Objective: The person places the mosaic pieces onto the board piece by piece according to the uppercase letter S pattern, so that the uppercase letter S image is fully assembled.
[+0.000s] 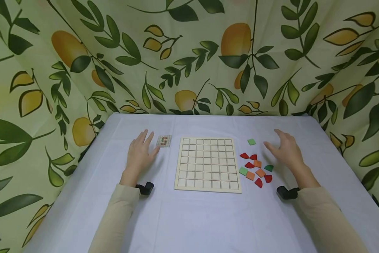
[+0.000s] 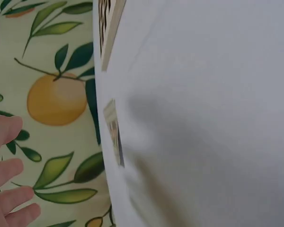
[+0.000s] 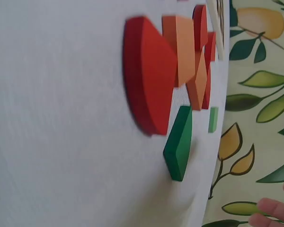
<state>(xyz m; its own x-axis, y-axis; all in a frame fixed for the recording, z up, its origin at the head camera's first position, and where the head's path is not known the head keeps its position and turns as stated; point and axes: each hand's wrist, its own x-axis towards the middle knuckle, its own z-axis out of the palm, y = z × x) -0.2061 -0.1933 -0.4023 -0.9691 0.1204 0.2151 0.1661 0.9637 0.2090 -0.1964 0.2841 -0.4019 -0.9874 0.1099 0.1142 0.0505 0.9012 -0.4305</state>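
My left hand is held with fingers spread beside a small pattern card, its thumb overlapping the card's edge in the head view. Nothing is in that hand. To the right, my right hand, also holding nothing, has its fingers extended past the loose pieces. Between the hands lies a square wooden grid board with bare cells. Beside the board are several red quarter-round pieces, orange squares, light green pieces and a dark green quarter-round piece.
A white cloth covers the table. Patterned fabric with fruit and leaves hangs behind and at both sides. Each wrist carries a black camera mount, one near the left cuff and one near the right cuff.
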